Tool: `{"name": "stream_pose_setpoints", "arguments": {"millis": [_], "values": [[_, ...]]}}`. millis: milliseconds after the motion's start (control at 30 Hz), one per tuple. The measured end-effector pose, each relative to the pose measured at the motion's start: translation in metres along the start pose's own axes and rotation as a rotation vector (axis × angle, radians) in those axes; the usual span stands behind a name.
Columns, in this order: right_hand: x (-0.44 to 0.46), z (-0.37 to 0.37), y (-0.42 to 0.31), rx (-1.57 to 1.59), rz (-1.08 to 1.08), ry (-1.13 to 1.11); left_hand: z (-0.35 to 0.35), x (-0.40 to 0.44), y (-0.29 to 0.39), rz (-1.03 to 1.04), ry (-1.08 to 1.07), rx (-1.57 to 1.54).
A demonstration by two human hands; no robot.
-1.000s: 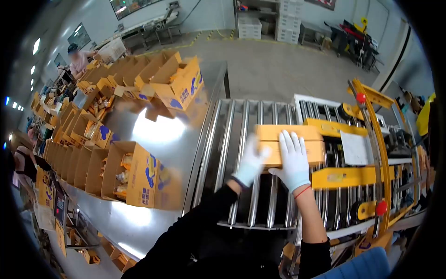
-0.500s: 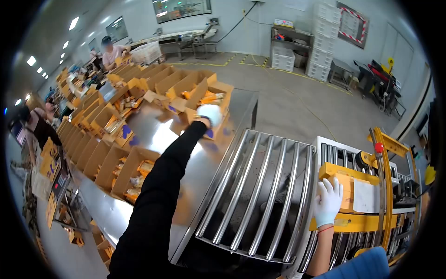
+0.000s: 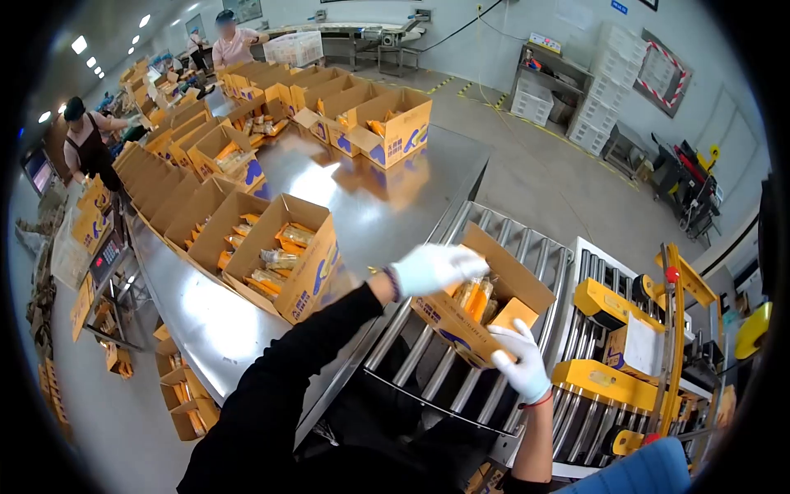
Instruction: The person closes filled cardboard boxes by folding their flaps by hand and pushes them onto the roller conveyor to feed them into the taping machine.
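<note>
An open cardboard box [image 3: 461,323] with orange and clear packets [image 3: 476,298] inside sits tilted on the metal rollers [image 3: 428,362]. My left hand [image 3: 436,268], in a white glove, reaches over its left upper side; whether the fingers grip the cardboard is unclear. At the box's near right corner, my right hand [image 3: 523,361], gloved too, has its thumb and fingers around a raised flap. Farther right, a closed box [image 3: 617,346] with a white sheet [image 3: 643,344] over it lies between the yellow guides [image 3: 605,385] of the machine.
A steel table [image 3: 197,317] on the left bears rows of open boxes [image 3: 309,276] filled with packets. Two people [image 3: 234,45] [image 3: 89,140] stand beyond them. The machine's yellow frame [image 3: 671,354] with red knobs rises at right. White crates [image 3: 605,90] are stacked at the back.
An open box has come from the table onto the rollers, with my left hand at it. My right hand has left the closed box, which sits farther along the machine.
</note>
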State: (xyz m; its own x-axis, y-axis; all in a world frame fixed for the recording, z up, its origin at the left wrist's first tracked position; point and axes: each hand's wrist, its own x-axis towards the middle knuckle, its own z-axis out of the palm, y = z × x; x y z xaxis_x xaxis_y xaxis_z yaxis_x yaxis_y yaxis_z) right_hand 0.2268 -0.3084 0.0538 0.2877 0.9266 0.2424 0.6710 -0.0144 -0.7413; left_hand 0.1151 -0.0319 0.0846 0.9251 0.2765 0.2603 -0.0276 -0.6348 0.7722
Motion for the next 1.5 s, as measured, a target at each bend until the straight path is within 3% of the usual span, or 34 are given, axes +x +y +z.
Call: {"name": "stream_pose_setpoints", "arguments": {"millis": [33, 67, 100, 133, 200, 267, 333, 400, 433, 467, 533, 600, 667, 733, 767, 800, 833, 867, 933, 1000, 1067, 1100, 1133, 1167, 1200, 1233, 1300, 1367, 1400, 1433, 1500], "values": [[0.002, -0.004, -0.005, 0.033, 0.086, 0.044, -0.001, 0.007, 0.022, -0.113, -0.220, 0.344], [0.008, -0.007, -0.010, 0.071, 0.167, 0.088, 0.016, 0.014, 0.010, -0.092, -0.071, 0.266], [0.016, -0.007, -0.003, -0.228, -0.056, 0.170, 0.031, 0.025, -0.008, 0.039, 0.054, 0.306], [0.027, -0.019, -0.013, -0.511, -0.126, 0.215, 0.043, 0.034, -0.024, 0.174, 0.177, 0.347], [0.040, -0.021, -0.022, -0.888, 0.155, 0.341, 0.050, 0.034, -0.028, 0.076, 0.245, 0.444], [0.035, -0.009, -0.012, -0.878, 0.140, 0.423, 0.046, 0.021, -0.022, -0.177, 0.434, 0.457], [0.016, 0.008, -0.017, -0.779, 0.158, 0.278, 0.048, 0.005, -0.046, -0.368, 0.429, -0.082], [-0.014, 0.026, -0.003, -0.834, 0.113, 0.196, 0.056, -0.001, -0.080, -0.401, 0.253, -0.708], [-0.015, 0.021, -0.002, -0.834, 0.167, 0.179, 0.052, 0.003, -0.068, -0.511, 0.154, -0.761], [-0.016, 0.012, -0.001, -0.836, 0.222, 0.158, 0.068, 0.010, -0.066, -0.506, 0.144, -0.766], [-0.007, -0.005, 0.023, -0.916, 0.226, 0.271, 0.127, 0.032, -0.047, -0.303, 0.463, -0.288], [0.011, -0.025, 0.028, -0.865, 0.329, 0.213, 0.213, 0.034, -0.010, 0.028, 0.641, -0.025], [0.006, -0.029, 0.079, -1.073, 0.303, 0.320, 0.209, 0.021, 0.019, -0.181, -0.348, -0.589], [-0.013, -0.047, 0.049, -0.913, 0.346, 0.301, 0.169, -0.009, 0.030, -0.275, -0.520, -0.853], [-0.019, -0.052, 0.051, -0.927, 0.371, 0.323, 0.151, -0.026, 0.019, -0.128, -0.239, -0.599], [-0.026, -0.052, 0.057, -0.943, 0.397, 0.372, 0.088, -0.046, 0.051, -0.207, -0.084, -0.371], [-0.035, -0.051, 0.065, -0.955, 0.428, 0.421, 0.055, -0.062, 0.038, -0.173, 0.155, 0.020], [-0.041, -0.048, 0.073, -0.954, 0.468, 0.441, 0.008, -0.080, 0.041, -0.222, 0.320, 0.202], [-0.042, -0.052, 0.082, -1.038, 0.498, 0.501, -0.063, -0.127, -0.007, -0.246, 0.745, 0.870], [-0.029, -0.057, 0.057, -1.054, 0.494, 0.532, -0.103, -0.179, -0.055, -0.667, 0.633, 1.017], [0.007, -0.057, -0.006, -0.724, 0.719, 0.070, -0.090, -0.183, -0.045, -0.405, 0.461, 0.832], [0.008, -0.019, 0.018, -0.537, 0.452, 0.214, -0.073, -0.178, -0.030, -0.250, 0.466, 0.765], [0.009, 0.022, 0.040, -0.342, 0.188, 0.350, -0.059, -0.175, -0.019, -0.243, 0.339, 0.763], [0.023, 0.037, 0.011, -0.360, 0.198, 0.277, -0.046, -0.173, -0.001, 0.044, 0.321, 0.813], [0.034, 0.047, -0.025, -0.380, 0.209, 0.204, -0.038, -0.177, 0.008, -0.030, 0.276, 0.682], [0.039, 0.055, -0.040, -0.414, 0.113, 0.199, -0.044, -0.175, 0.028, 0.039, 0.197, 0.697], [0.039, 0.061, -0.052, -0.587, -0.081, 0.078, -0.057, -0.162, 0.047, 0.091, 0.257, 0.638], [0.028, 0.068, -0.036, -0.529, -0.259, -0.058, -0.059, -0.150, 0.020, -0.023, 0.221, 0.166], [0.023, 0.074, -0.016, -0.484, -0.345, -0.127, -0.057, -0.138, -0.012, -0.168, 0.083, -0.051], [0.024, 0.068, -0.007, -0.491, -0.344, -0.128, -0.058, -0.119, -0.005, -0.293, 0.036, -0.125], [0.029, 0.052, 0.001, 0.072, 0.115, -0.252, -0.049, -0.081, -0.003, -0.410, -0.021, -0.202]]}}
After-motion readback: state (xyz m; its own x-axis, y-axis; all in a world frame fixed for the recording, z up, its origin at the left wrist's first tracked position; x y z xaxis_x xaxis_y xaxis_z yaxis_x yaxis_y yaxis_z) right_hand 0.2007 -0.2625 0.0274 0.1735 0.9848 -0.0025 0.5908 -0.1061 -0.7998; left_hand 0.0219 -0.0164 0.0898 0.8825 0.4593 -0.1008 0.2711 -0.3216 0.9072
